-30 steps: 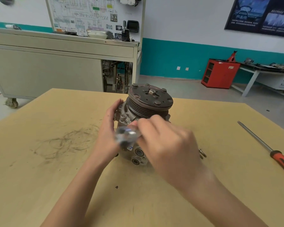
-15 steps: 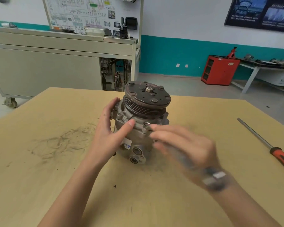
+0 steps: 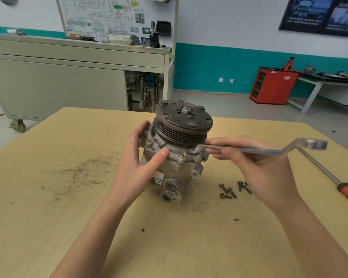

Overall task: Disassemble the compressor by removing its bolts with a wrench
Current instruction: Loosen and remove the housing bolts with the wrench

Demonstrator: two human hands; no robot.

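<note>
Compressor (image 3: 173, 168) on scuffed plywood table (image 3: 48, 217) — teal-banded wall (image 3: 219, 63), red cabinet (image 3: 273, 85) behind.

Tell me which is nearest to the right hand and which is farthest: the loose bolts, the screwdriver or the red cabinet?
1. Loose bolts: on the table, just beside the right hand.
2. Screwdriver: on the table, farther right.
3. Red cabinet: far back across the room.
</note>
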